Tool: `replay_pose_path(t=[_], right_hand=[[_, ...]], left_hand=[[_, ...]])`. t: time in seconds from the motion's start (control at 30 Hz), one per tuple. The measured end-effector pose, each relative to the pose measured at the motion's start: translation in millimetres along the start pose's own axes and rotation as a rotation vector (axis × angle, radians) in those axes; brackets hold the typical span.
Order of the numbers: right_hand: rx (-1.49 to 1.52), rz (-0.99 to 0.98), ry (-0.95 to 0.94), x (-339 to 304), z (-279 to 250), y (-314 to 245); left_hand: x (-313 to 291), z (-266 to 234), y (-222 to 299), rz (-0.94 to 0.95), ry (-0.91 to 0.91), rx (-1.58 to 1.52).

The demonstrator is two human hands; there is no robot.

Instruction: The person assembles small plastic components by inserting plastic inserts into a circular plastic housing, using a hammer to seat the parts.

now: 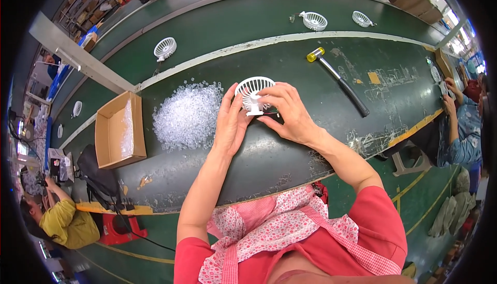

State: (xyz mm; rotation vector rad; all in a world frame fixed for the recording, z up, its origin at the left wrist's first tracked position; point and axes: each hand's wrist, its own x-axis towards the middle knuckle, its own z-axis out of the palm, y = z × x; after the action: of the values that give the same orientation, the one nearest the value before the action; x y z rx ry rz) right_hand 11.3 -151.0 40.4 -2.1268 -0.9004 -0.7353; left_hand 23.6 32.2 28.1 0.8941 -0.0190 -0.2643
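Between my two hands, above the dark green workbench (248, 165), is a round white slatted fan housing (254, 85) with a short neck at its near side and a thin dark-and-red wire. My left hand (231, 116) grips its left rim. On the right side, my right hand (290, 110) has its fingers bent over the housing, with the thumb low near the wire; whether the fingertips pinch a small part I cannot make out. A heap of small clear plastic pieces (186, 113) lies left of my left hand. Off to the right rests a hammer (336, 79) with a yellow head and black grip.
An open cardboard box (120, 131) stands left of the heap, beside a black bag (98, 173). Beyond the bench edge, a green conveyor belt (233, 35) carries several white fan housings (165, 48). Co-workers sit at the far left, in a yellow top (70, 224), and far right, in blue (463, 139).
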Motion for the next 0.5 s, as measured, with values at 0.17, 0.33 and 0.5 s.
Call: replay_pose_path(t=[0.17,0.33,0.5], right_hand=[[-0.026,0.082,-0.074,0,0,5],[-0.017,0.067,-0.107,4,-6,4],[0.092,0.13,-0.085,6,-10,9]], left_hand=[[1,-2,1,0.052,0.014,0.001],[1,-7,2,0.061,0.008,-0.019],[2,-10,-3,0.109,-0.012,0.021]])
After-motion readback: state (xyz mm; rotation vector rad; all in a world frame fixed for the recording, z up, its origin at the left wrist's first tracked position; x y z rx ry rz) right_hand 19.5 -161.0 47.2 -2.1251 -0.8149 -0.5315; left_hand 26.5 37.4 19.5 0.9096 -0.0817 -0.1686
